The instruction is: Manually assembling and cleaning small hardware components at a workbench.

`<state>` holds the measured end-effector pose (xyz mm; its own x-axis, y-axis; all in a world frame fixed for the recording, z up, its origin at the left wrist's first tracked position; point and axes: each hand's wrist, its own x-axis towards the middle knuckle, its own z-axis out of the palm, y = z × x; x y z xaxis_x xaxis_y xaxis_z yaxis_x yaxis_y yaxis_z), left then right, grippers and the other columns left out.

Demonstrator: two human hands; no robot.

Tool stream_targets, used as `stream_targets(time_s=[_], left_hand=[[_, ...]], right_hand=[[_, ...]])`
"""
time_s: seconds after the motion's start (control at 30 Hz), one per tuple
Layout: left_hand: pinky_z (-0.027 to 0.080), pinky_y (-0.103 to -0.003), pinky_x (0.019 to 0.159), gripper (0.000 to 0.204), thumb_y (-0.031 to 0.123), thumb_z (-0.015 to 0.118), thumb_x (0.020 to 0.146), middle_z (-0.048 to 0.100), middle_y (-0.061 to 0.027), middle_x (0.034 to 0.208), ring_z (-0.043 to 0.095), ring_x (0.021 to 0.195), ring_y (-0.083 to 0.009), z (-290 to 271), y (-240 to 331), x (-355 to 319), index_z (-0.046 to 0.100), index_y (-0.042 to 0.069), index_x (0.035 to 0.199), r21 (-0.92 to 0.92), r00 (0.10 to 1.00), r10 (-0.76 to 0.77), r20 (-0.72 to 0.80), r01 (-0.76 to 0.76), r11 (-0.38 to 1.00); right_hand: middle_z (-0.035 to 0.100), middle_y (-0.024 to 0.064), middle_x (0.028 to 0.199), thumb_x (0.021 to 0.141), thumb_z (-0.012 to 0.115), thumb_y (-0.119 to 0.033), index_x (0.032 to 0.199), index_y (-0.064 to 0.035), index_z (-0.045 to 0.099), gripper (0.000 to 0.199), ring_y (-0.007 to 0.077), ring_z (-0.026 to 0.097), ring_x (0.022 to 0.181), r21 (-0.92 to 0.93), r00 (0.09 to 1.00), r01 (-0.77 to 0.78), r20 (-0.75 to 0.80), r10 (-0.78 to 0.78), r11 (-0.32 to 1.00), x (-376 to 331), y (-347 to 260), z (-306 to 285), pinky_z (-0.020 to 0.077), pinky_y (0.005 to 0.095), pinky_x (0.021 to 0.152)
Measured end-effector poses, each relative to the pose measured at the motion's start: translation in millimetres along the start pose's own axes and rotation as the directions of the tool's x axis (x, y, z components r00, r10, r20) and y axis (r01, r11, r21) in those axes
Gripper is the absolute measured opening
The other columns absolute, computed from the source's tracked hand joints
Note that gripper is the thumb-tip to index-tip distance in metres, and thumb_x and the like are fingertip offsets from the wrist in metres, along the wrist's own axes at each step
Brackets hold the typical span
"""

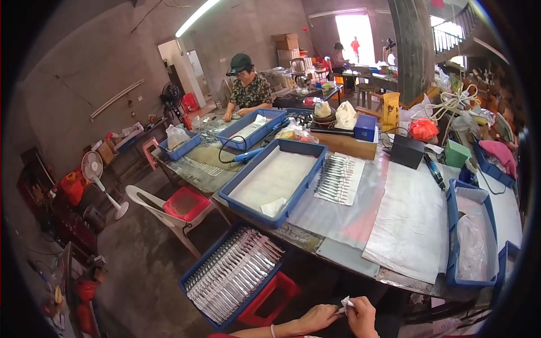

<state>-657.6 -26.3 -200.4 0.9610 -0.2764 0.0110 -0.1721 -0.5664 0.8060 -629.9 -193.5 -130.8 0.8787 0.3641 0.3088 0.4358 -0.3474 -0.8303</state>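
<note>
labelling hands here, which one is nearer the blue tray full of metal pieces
Left. The left hand is below and to the right of the blue tray; the right hand is farther right.

Your surface point(305, 237) carries a large blue tray point(248, 212) at the frame's centre, a white sheet point(408, 219) right of it, a narrow bin point(452, 242) far right.

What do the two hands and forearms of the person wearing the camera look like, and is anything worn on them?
The left hand and right hand show no gloves. A thin, pale band circles the left wrist. Red cloth shows by the left forearm at the lower edge, perhaps a sleeve; the right forearm is mostly out of view.
</note>
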Motion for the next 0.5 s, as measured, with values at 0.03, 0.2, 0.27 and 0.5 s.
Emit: stream_targets(time_s=[0.03, 0.2, 0.27, 0.5], left_hand=[[0.051, -0.046, 0.070, 0.022, 0.021, 0.059, 0.089, 0.065, -0.0222, 0.083, 0.064, 0.082, -0.0410, -0.6, -1.4, 0.8, 0.061, 0.001, 0.097, -0.032, 1.000, -0.018, 0.011, 0.018, 0.999], [0.050, -0.045, 0.068, 0.025, 0.025, 0.058, 0.091, 0.064, -0.0224, 0.082, 0.064, 0.081, -0.0411, 3.6, -10.6, 0.0, 0.061, 0.000, 0.095, -0.191, 0.995, -0.089, 0.037, 0.095, 0.977], [0.045, -0.036, 0.057, 0.026, 0.028, 0.054, 0.094, 0.060, -0.0131, 0.073, 0.058, 0.066, -0.0272, -0.6, -10.1, 6.4, 0.062, 0.003, 0.094, -0.360, 0.956, -0.217, 0.195, 0.276, 0.891], [0.025, -0.019, 0.038, 0.029, 0.031, 0.049, 0.100, 0.047, 0.0038, 0.064, 0.035, 0.044, -0.0032, 0.0, -2.5, -2.4, 0.055, 0.008, 0.083, -0.745, 0.753, -0.234, 0.615, 0.652, 0.141]], right_hand=[[0.060, 0.0164, 0.091, 0.080, 0.061, 0.005, 0.094, -0.0020, 0.063, 0.016, 0.0363, 0.061, 0.079, 0.027, 1.000, 0.013, -0.022, -0.012, 1.000, 0.5, -2.3, -1.4, 0.0497, 0.0388, 0.067], [0.060, 0.0161, 0.092, 0.080, 0.062, 0.004, 0.098, -0.0028, 0.063, 0.019, 0.0372, 0.061, 0.079, -0.105, 0.998, -0.027, 0.060, 0.034, 0.994, -0.6, 2.8, 2.4, 0.0499, 0.0410, 0.066], [0.060, 0.0169, 0.093, 0.081, 0.061, 0.004, 0.098, -0.0014, 0.063, 0.018, 0.0358, 0.062, 0.078, -0.062, 0.996, -0.007, -0.092, 0.002, 0.998, 0.6, 17.5, -1.6, 0.0500, 0.0401, 0.066], [0.061, 0.0152, 0.085, 0.073, 0.064, 0.005, 0.089, -0.0034, 0.065, 0.018, 0.0316, 0.063, 0.070, -0.200, 0.996, -0.074, -0.072, 0.061, 0.977, -0.2, 31.7, 10.7, 0.0512, 0.0387, 0.058]])
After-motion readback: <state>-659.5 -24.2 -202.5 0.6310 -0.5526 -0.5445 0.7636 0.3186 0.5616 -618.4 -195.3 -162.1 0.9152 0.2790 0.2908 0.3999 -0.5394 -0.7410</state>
